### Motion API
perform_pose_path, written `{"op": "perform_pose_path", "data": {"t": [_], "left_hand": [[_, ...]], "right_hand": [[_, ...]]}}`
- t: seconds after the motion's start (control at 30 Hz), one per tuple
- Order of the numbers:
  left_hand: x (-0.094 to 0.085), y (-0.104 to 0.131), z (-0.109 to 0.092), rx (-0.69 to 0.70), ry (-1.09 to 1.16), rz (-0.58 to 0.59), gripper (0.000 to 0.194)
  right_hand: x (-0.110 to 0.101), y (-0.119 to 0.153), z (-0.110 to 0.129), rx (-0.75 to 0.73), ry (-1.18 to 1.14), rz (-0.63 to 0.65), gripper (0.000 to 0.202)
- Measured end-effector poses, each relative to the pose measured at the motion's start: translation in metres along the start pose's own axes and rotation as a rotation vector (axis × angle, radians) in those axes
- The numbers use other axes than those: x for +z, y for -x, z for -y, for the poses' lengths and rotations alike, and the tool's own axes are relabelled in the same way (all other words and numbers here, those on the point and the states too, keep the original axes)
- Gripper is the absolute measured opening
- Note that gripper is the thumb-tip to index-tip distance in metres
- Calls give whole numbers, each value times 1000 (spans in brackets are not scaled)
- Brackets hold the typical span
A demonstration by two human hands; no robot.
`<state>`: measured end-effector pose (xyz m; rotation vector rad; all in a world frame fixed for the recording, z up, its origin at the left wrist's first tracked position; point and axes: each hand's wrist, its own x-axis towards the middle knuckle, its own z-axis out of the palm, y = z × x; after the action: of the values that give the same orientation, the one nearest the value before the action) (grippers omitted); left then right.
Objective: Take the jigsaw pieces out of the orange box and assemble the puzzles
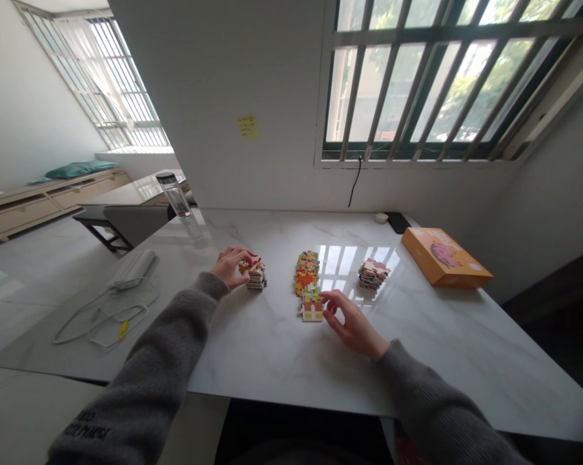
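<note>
My left hand (232, 265) is closed around the upper part of a stack of jigsaw puzzle pieces (256, 279), thumb at the near side and fingers over the top. Whether it grips one piece or several is hidden. In the middle, overlapping colourful puzzle pieces (306, 271) lie in a column running away from me. At its near end is a green and brown puzzle piece (312, 309). My right hand (352, 323) is beside that piece's right edge, thumb and index finger apart, the index fingertip at its upper right corner. Another puzzle stack (373, 274) stands further right.
An orange box (443, 257) lies at the right, near a black phone-like object (396, 223) and a small white dish (381, 218). A clear bottle (175, 195) stands at the back left. White cables (110, 310) and a white power strip (135, 268) lie left on the marble-look table (272, 361).
</note>
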<state>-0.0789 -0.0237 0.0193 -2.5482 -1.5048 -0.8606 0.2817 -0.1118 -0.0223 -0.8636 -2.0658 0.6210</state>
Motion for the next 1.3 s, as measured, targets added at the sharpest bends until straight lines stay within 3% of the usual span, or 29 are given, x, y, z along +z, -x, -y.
{"op": "perform_pose_path", "data": {"t": [0.13, 0.23, 0.33, 0.4, 0.5, 0.6, 0.7, 0.9, 1.1, 1.3], "left_hand": [[4, 2, 10, 30, 46, 70, 19], [1, 4, 4, 69, 36, 4, 21], [-1, 5, -25, 119, 24, -137, 21], [5, 6, -55, 171, 27, -155, 16], [27, 9, -99, 301, -4, 13, 11], [56, 14, -122, 336, -90, 164, 41], [76, 19, -124, 300, -123, 237, 58], [87, 22, -115, 235, 29, 237, 42], [90, 28, -120, 134, 454, 179, 11], [84, 29, -132, -145, 961, 169, 26]], "right_hand": [[-3, 1, -2, -2, 25, -17, 33], [-4, 2, -4, 7, 43, -19, 34], [-4, 2, -5, 16, 47, -11, 35], [-4, 2, -6, 24, 50, -9, 35], [-5, 1, -8, 36, 62, -13, 34], [-7, 1, -9, 47, 79, -19, 33], [-9, 1, -10, 57, 85, -17, 33], [-11, 1, -9, 86, 88, -4, 34], [-12, 2, -11, 92, 82, -22, 34], [-13, 0, -6, 104, 25, -7, 29]]}}
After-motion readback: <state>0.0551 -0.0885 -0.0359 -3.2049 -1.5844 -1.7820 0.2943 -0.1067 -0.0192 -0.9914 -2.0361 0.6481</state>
